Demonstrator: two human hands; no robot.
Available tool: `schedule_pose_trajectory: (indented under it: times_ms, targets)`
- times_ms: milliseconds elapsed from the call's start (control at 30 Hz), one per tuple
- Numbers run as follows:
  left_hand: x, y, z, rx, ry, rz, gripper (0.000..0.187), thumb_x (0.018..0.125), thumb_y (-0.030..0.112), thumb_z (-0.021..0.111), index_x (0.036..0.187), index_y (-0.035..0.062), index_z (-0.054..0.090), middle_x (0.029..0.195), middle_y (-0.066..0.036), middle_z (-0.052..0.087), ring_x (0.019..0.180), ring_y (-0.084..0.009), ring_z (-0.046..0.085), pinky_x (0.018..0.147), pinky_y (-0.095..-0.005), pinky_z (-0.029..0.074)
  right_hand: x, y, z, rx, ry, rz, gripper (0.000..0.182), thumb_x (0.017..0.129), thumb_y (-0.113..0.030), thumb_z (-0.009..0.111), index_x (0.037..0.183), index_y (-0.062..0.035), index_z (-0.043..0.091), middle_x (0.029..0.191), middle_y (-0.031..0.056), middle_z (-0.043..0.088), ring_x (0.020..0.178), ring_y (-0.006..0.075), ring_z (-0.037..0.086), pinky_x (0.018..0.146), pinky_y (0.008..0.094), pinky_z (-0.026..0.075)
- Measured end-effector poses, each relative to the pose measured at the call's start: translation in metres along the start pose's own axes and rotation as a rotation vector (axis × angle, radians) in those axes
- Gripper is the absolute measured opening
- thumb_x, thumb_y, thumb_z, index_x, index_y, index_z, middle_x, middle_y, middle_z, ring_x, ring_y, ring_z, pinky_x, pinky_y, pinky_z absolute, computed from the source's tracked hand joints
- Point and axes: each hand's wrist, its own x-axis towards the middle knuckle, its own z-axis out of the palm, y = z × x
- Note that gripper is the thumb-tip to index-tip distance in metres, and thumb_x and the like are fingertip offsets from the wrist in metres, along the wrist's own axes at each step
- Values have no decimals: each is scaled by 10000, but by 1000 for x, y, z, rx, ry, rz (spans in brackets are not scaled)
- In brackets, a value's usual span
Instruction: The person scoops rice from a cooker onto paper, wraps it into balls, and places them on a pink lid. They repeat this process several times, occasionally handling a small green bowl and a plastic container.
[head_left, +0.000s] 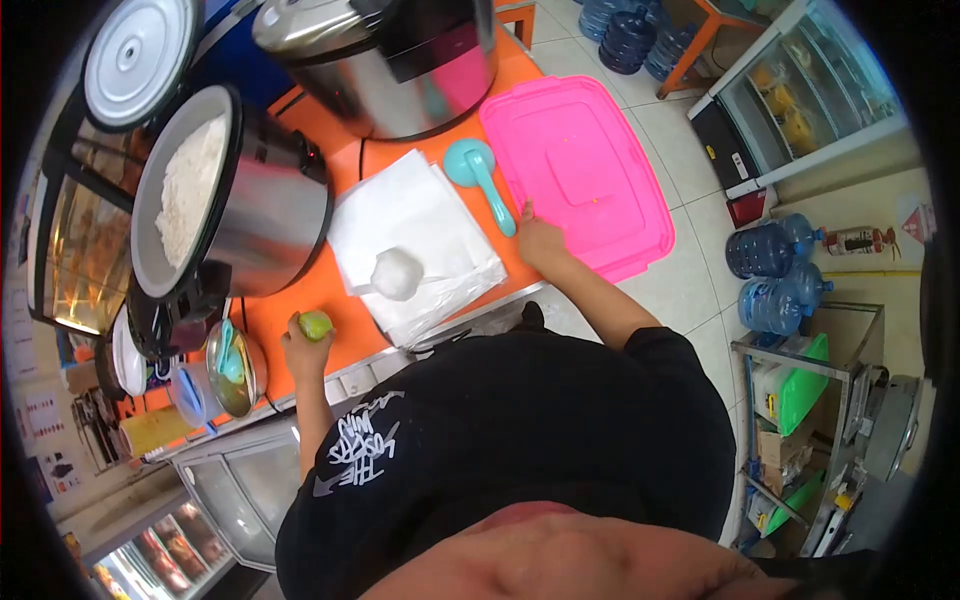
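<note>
My left hand [301, 350] is closed around a small, round green thing [316, 325], which I cannot make out exactly, at the counter's front edge. A white mound of rice [398, 274] sits on a stack of white wrapping paper [385, 218], between my two hands. My right hand [541, 242] has its index finger stretched out and holds nothing that I can see. It is at the near left edge of a pink plastic lid [620, 190], just right of the handle of a turquoise rice scoop [481, 180].
An open rice cooker [285, 215] full of rice stands left on the orange counter [262, 318]; a larger closed cooker [420, 85] is behind. A glass bowl [250, 385] with turquoise utensils is near my left hand. Water bottles [765, 250] and a metal rack [845, 370] stand right.
</note>
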Motion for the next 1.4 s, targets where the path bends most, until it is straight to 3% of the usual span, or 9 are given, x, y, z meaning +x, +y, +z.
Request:
schedule_pose_trajectory:
  times_ms: [300,433,667,933,1067,1133,1200,1267,1400]
  targets:
    - [4,-4,34,114,329,452,733,621,372,705,1226,66,425,1161,-244,461,1013,-379,497,848,-441,414,-21,-84,-16,324,144,-234,608,753,-265,578,1273,-17,380,1014,199,586,863,345,594,742,421,473]
    - [26,83,43,-297,-226,361,708,661,476,652,1150,-13,502,975,-230,595,921,-320,579,808,-377,447,4,-128,46,683,-318,-11,654,691,-470,650,1051,67,549,927,205,603,825,283,605,710,337,478]
    - [44,96,45,-252,-679,319,784,621,566,658,1023,-100,556,969,-231,600,889,-278,598,758,-341,456,6,-145,57,781,-293,-210,563,622,-445,737,836,34,533,792,128,556,710,163,520,611,285,442]
    - [28,103,14,-833,-620,243,353,782,343,595,905,13,580,711,-72,567,684,-190,551,625,-297,425,7,-129,5,1789,-651,-61,723,748,-250,666,1259,55,255,1017,147,522,891,212,545,792,332,449]
    - [11,118,-5,-242,-170,627,297,721,280,647,914,66,575,775,-66,550,754,-233,537,673,-315,416,54,-42,-37,2123,-541,-272,576,767,-200,595,1248,5,353,1159,150,505,1052,262,522,903,389,434]
    - [5,121,-6,-4,58,885,344,653,238,687,946,101,570,955,-73,538,902,-285,497,766,-376,385,67,-13,-115,1353,-85,-56,546,759,-192,620,1211,-2,378,1115,134,518,999,257,546,875,393,455]
    - [5,112,8,-26,-93,832,424,636,230,703,1019,118,559,1144,-82,484,1068,-304,429,869,-441,334,93,50,-140,1740,125,216,485,718,-166,672,1121,-37,437,983,113,547,902,233,569,780,334,481]
    - [7,107,23,112,-190,835,474,651,234,689,1093,143,546,1243,-97,447,1158,-322,388,948,-451,294,154,126,-124,1075,375,239,558,692,-191,695,1150,-32,419,972,128,556,863,233,576,722,319,483]
    - [6,102,41,155,-356,791,519,669,242,674,1160,182,516,1311,-97,395,1222,-325,336,994,-450,262,208,181,-121,1063,102,164,620,665,-217,719,1186,-45,431,999,139,565,859,238,580,715,326,481]
